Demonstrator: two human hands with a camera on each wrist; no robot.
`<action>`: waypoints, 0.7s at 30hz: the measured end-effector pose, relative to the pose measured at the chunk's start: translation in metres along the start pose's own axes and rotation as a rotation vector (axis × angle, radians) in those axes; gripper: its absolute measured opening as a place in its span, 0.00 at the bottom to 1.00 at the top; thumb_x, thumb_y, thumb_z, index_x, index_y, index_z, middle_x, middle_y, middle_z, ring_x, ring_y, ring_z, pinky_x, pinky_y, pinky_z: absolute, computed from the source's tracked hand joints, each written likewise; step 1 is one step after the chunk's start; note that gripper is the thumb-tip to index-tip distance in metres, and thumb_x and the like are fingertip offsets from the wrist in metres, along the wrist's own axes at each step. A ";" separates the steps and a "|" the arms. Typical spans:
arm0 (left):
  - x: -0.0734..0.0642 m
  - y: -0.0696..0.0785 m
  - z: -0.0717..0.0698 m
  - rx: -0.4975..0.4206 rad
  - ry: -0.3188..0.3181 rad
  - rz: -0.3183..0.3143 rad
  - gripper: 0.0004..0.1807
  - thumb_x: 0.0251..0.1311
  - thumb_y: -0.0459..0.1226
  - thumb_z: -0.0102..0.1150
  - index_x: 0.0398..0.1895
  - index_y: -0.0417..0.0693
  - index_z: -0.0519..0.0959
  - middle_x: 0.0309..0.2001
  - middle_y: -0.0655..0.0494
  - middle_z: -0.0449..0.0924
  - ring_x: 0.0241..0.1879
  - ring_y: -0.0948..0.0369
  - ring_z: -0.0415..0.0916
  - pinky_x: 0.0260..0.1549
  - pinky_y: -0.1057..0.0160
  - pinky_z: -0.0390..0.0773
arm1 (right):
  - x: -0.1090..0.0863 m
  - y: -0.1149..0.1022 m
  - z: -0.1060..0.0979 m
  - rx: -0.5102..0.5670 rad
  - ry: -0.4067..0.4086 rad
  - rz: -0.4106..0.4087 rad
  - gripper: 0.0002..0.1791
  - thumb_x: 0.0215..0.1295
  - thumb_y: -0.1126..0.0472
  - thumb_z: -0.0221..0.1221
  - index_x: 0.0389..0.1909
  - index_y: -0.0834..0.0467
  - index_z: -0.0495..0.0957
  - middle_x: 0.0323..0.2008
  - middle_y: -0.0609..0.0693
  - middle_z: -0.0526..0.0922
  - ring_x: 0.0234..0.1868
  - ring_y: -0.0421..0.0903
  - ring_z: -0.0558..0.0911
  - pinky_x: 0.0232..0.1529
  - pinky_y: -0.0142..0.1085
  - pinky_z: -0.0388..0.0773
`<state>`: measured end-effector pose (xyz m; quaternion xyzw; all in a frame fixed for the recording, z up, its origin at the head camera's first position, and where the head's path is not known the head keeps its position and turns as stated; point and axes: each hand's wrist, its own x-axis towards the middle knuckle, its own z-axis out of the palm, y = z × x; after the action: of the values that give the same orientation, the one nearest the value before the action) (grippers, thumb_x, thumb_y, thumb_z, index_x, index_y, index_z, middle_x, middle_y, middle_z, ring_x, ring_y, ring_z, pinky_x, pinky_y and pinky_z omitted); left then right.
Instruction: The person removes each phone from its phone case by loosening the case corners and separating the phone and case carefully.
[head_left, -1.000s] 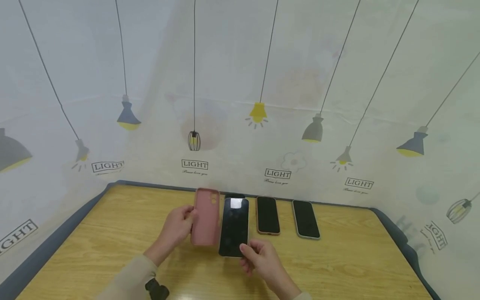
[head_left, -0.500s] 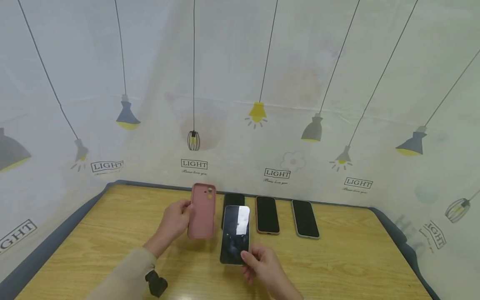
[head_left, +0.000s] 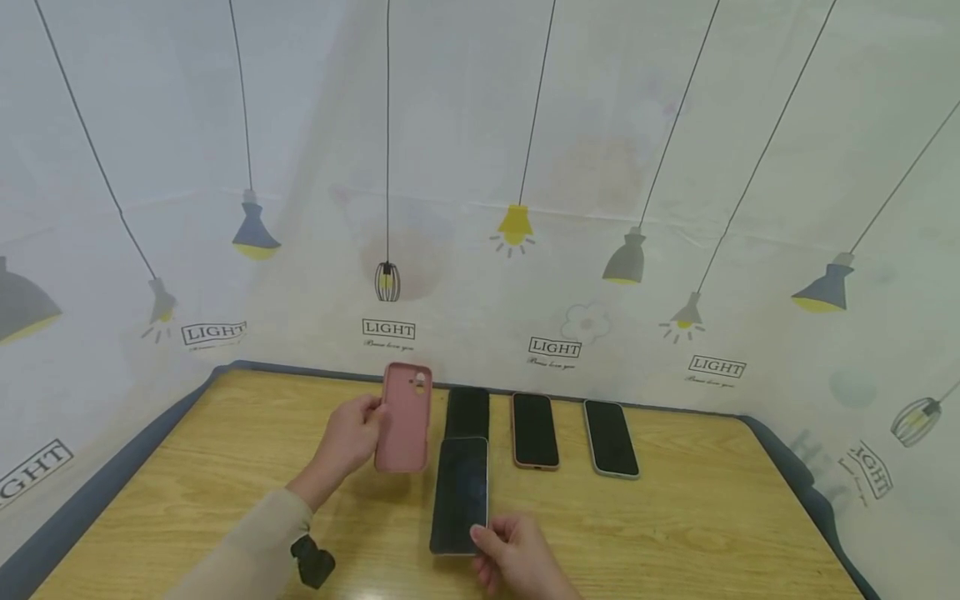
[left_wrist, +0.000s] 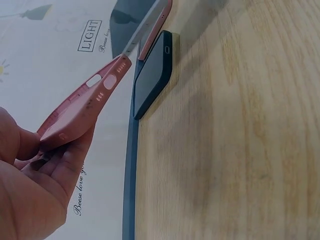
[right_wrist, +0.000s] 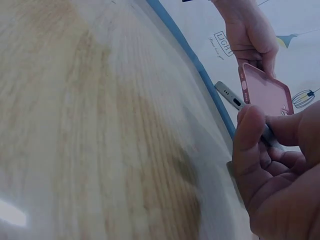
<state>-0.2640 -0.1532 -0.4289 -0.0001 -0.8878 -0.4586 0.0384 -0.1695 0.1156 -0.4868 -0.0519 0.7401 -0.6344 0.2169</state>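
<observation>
A pink phone case [head_left: 403, 429] is pinched along its left side by my left hand [head_left: 347, 442], raised above the table with its hollow inside facing me. Its camera cutout is at the upper right. In the left wrist view the bottom edge of the case [left_wrist: 102, 90] shows its port and speaker holes. My right hand [head_left: 517, 552] grips a phone [head_left: 459, 492] by its lower right corner, thumb on the dark screen. That phone is apart from the case. Only its slim silver edge [right_wrist: 226, 92] appears in the right wrist view, the rest hidden by fingers.
Behind the held phone lies a dark phone [head_left: 468, 412] on the wooden table [head_left: 675, 533]. To its right lie a phone with a pinkish edge [head_left: 536, 430] and one with a pale edge [head_left: 611, 437]. A lamp-printed cloth [head_left: 480, 283] rises behind the table's far edge.
My right hand has drawn the phone toward me and down, uncovering the dark phone behind. My left hand has lifted the case slightly up and left, away from the phone.
</observation>
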 end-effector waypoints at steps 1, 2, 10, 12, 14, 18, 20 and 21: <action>0.000 0.000 0.000 0.003 0.002 0.001 0.18 0.77 0.35 0.49 0.58 0.28 0.78 0.46 0.39 0.85 0.45 0.50 0.82 0.43 0.51 0.83 | 0.000 0.001 0.001 -0.011 -0.002 0.004 0.17 0.78 0.60 0.57 0.31 0.69 0.80 0.21 0.47 0.82 0.19 0.39 0.78 0.22 0.30 0.78; 0.000 0.000 0.000 0.004 0.002 -0.001 0.17 0.78 0.35 0.49 0.58 0.29 0.78 0.46 0.39 0.85 0.45 0.50 0.82 0.43 0.52 0.83 | 0.000 0.001 0.002 -0.022 0.000 0.014 0.17 0.78 0.60 0.57 0.30 0.67 0.80 0.21 0.47 0.82 0.19 0.39 0.78 0.22 0.30 0.79; -0.002 0.002 -0.001 0.001 -0.005 -0.012 0.17 0.78 0.35 0.48 0.57 0.29 0.78 0.45 0.41 0.85 0.43 0.52 0.81 0.39 0.54 0.82 | 0.001 0.002 0.013 -0.092 0.005 0.085 0.15 0.76 0.61 0.59 0.30 0.66 0.83 0.19 0.47 0.82 0.19 0.39 0.78 0.23 0.31 0.79; -0.001 0.002 -0.001 0.000 -0.008 -0.021 0.17 0.79 0.35 0.48 0.57 0.30 0.78 0.45 0.41 0.85 0.42 0.53 0.81 0.38 0.55 0.82 | 0.001 0.002 0.015 -0.118 0.010 0.096 0.14 0.75 0.62 0.60 0.30 0.65 0.84 0.19 0.48 0.82 0.19 0.39 0.79 0.24 0.32 0.80; -0.001 0.001 0.000 -0.008 -0.013 -0.032 0.17 0.79 0.35 0.48 0.58 0.30 0.78 0.45 0.42 0.85 0.42 0.53 0.81 0.39 0.56 0.82 | 0.002 0.002 0.016 -0.140 0.014 0.104 0.14 0.75 0.62 0.60 0.30 0.65 0.84 0.20 0.48 0.83 0.19 0.39 0.79 0.25 0.33 0.81; -0.003 0.000 0.000 -0.018 -0.024 -0.055 0.18 0.79 0.36 0.47 0.60 0.31 0.77 0.48 0.41 0.84 0.44 0.52 0.81 0.41 0.55 0.82 | 0.003 0.003 0.018 -0.177 0.018 0.077 0.14 0.74 0.62 0.61 0.28 0.65 0.83 0.20 0.50 0.84 0.20 0.40 0.81 0.26 0.35 0.83; -0.004 0.001 0.000 -0.015 -0.029 -0.063 0.18 0.79 0.36 0.47 0.61 0.31 0.76 0.50 0.40 0.84 0.46 0.51 0.81 0.43 0.54 0.83 | 0.004 0.002 0.019 -0.200 0.022 0.072 0.15 0.74 0.62 0.61 0.27 0.65 0.83 0.20 0.51 0.84 0.20 0.41 0.81 0.25 0.36 0.83; -0.004 0.001 0.000 -0.012 -0.030 -0.068 0.18 0.79 0.36 0.46 0.61 0.31 0.76 0.50 0.39 0.84 0.46 0.51 0.81 0.43 0.53 0.83 | 0.004 0.001 0.020 -0.214 0.025 0.072 0.15 0.74 0.61 0.61 0.26 0.64 0.82 0.20 0.51 0.84 0.20 0.41 0.81 0.25 0.36 0.82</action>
<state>-0.2601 -0.1520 -0.4285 0.0233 -0.8849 -0.4651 0.0096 -0.1652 0.0962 -0.4905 -0.0401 0.8078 -0.5440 0.2233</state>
